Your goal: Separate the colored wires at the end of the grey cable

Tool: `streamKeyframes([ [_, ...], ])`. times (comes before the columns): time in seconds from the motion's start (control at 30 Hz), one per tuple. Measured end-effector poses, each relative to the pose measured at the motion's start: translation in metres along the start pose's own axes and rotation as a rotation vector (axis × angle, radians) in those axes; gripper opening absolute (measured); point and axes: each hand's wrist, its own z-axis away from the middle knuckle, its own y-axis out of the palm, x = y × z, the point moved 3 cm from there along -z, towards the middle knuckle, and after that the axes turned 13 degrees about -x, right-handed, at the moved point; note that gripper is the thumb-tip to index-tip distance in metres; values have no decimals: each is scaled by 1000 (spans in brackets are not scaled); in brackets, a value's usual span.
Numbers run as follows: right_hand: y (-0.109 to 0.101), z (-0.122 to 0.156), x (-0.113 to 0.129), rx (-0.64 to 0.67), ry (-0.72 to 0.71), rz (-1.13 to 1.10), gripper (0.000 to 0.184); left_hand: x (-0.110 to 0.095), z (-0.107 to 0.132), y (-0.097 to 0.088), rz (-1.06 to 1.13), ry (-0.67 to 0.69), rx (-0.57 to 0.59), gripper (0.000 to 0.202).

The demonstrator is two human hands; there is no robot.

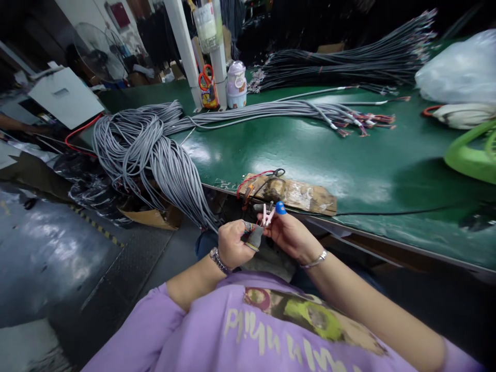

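Observation:
My left hand (235, 245) is closed in front of the bench edge, with grey coverings on its fingertips. Thin reddish wires (256, 225) come out between its thumb and fingers, partly hidden. Close beside it, my right hand (290, 236) wears a blue cap (280, 207) on one fingertip. Its fingers are pinched around a small pale pink, clip-like piece (267, 215), whose exact kind I cannot make out. Just beyond both hands, a worn wooden block (310, 199) lies on the bench edge, with red and black leads (256, 182) at its left end.
A thick bundle of grey cables (155, 144) lies across the green bench (368, 160) and hangs over its edge. Black cables (329, 67) lie behind. Orange-handled scissors (206, 77) and a lilac bottle (236, 85) stand by a post. A green object (473, 152) lies right.

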Motion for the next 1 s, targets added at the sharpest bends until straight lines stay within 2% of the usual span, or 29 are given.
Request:
streamKeyframes([
  [0.13, 3, -5, -4, -6, 3, -47, 35, 0, -3, 6, -134, 116, 21, 19],
  [0.3, 6, -9, -3, -71, -89, -80, 36, -5, -1, 10, -171, 204, 27, 22],
  [0.5, 7, -7, -3, -72, -117, -45, 38, -4, 1, 12, -150, 164, 83, 20],
  [0.67, 6, -5, -8, -37, -22, -98, 43, -1, 3, 9, -142, 161, 55, 21],
  [0.77, 2, -4, -11, -2, 28, -110, 45, 1, 8, 10, -129, 116, 69, 21],
  [0.83, -5, -4, -13, 1, 53, -97, 44, 3, 8, 9, -118, 57, 144, 20],
  [0.87, -10, -3, -13, -7, 65, -87, 43, 3, 6, 8, -114, 33, 221, 19],
  [0.93, -25, -1, -14, -36, 89, -64, 40, -2, -1, 1, -120, 33, 452, 18],
  [1.0, -43, 3, -15, -58, 100, -8, 36, -13, -11, -18, -127, 111, 694, 22],
])
